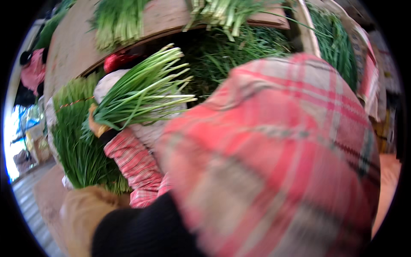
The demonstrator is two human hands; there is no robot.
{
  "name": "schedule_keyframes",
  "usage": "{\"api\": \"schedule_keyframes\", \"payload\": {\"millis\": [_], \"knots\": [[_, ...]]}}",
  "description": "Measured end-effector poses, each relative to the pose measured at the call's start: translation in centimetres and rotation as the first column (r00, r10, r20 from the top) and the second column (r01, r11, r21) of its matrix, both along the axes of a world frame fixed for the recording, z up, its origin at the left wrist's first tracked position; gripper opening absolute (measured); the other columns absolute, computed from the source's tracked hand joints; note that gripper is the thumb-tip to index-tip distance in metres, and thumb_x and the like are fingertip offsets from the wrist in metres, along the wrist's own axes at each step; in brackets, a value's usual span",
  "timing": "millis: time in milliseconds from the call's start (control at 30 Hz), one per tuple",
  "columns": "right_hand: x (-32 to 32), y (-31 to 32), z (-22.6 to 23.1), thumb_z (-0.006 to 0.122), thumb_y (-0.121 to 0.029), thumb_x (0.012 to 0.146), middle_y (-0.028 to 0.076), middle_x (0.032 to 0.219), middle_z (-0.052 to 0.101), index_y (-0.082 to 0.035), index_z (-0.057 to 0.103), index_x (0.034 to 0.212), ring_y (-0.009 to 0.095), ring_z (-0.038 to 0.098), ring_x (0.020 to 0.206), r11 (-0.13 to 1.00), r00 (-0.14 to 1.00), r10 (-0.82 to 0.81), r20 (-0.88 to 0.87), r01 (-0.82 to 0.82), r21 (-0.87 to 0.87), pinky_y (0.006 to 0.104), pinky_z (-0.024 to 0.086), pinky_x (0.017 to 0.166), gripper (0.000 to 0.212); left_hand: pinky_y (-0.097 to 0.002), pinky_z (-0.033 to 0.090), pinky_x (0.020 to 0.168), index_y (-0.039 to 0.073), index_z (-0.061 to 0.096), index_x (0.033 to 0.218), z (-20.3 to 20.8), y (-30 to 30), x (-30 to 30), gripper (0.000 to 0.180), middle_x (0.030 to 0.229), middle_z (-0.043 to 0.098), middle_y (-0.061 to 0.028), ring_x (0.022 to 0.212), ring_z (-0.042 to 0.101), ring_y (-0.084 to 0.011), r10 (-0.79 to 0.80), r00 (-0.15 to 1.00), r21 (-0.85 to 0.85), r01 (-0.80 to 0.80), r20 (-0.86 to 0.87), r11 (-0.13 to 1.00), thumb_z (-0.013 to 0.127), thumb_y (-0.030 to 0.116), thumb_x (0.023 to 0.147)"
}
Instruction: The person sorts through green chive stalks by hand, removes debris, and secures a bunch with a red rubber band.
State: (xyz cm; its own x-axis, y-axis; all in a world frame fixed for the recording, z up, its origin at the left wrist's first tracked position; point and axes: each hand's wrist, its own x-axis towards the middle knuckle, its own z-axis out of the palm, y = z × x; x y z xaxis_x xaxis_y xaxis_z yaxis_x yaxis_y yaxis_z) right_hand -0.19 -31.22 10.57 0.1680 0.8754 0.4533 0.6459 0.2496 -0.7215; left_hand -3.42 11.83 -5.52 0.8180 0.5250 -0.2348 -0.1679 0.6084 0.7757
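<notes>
My left hand (pixel 97 121) is closed round the leafy end of a bunch of garlic chives (pixel 147 88). Their pale cut stems fan out toward the upper right. A red checked sleeve (pixel 132 160) with a dark cuff covers my left forearm. Just left of this hand lies a big pile of long green chives (pixel 77 132), with a thin orange tie across its upper part. Blurred red and beige plaid cloth (pixel 274 145), which looks like my right sleeve, fills the middle and right. My right hand does not show.
A wooden board (pixel 167 17) runs across the far side, bearing a bundle of chives (pixel 119 23) and another pale-stemmed bundle (pixel 227 15). Loose green leaves (pixel 231 51) lie below its edge. More greens (pixel 332 47) fill a container at far right. Something red (pixel 117 62) sits under the board.
</notes>
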Motion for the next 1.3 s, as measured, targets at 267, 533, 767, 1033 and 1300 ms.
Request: {"api": "schedule_keyframes", "payload": {"millis": [267,533,767,1033,1300], "knots": [[3.5,-8.6,1.0,0.059,-0.014,0.077,0.009,0.072,0.053,-0.005,0.059,0.085,0.026,0.054,0.062,0.887,0.977,-0.195,0.082,0.211,-0.41,0.0377,0.043,0.06,0.012,-0.0371,0.048,0.072,0.004,0.057,0.091,1.3,0.3,0.1,0.014,0.08,0.061,-0.008,0.072,0.059,-0.022,0.101,0.994,0.083,-0.099,-0.027,0.992,0.052,0.016,0.085],[4.5,-9.8,2.3,0.062,-0.014,0.074,0.008,0.068,0.052,-0.006,0.061,0.083,0.026,0.053,0.059,0.844,0.957,-0.267,0.112,0.289,-0.452,0.0377,0.041,0.057,0.012,-0.0312,0.048,0.073,-0.002,0.053,0.107,2.3,-5.2,1.9,0.027,0.081,0.059,-0.0066,0.072,0.057,-0.0169,0.299,0.948,-0.115,-0.286,0.114,0.951,0.048,0.01,0.083],[2.1,-1.0,4.0,0.064,-0.014,0.071,0.007,0.065,0.05,-0.007,0.062,0.082,0.025,0.052,0.057,0.989,0.993,-0.117,0.015,0.117,-0.085,0.0377,0.039,0.055,0.012,-0.0338,0.051,0.066,0.001,0.053,0.107,5.3,-9.4,1.3,0.026,0.078,0.06,-0.0053,0.065,0.058,-0.017,0.292,0.951,-0.189,-0.27,0.101,0.944,0.047,0.012,0.084],[-0.5,5.0,3.6,0.066,-0.013,0.068,0.006,0.061,0.048,-0.008,0.063,0.08,0.025,0.05,0.055,1.0,0.999,0.003,0.043,-0.004,0.02,0.0376,0.037,0.053,0.013,-0.0305,0.05,0.063,0.002,0.056,0.102,4.9,-9.2,2.2,0.023,0.078,0.061,-0.0044,0.065,0.058,-0.0162,0.359,0.93,-0.24,-0.331,0.081,0.913,0.049,0.011,0.082],[5.5,-4.6,10.1,0.069,-0.013,0.065,0.005,0.057,0.047,-0.01,0.064,0.078,0.024,0.049,0.053,0.869,0.863,-0.089,0.497,0.311,-0.384,0.0376,0.035,0.051,0.014,-0.032,0.052,0.064,0.002,0.056,0.101,4.0,-8.3,1.4,0.021,0.081,0.062,-0.0046,0.065,0.06,-0.0155,0.378,0.924,-0.258,-0.351,0.061,0.9,0.047,0.011,0.084]]}}
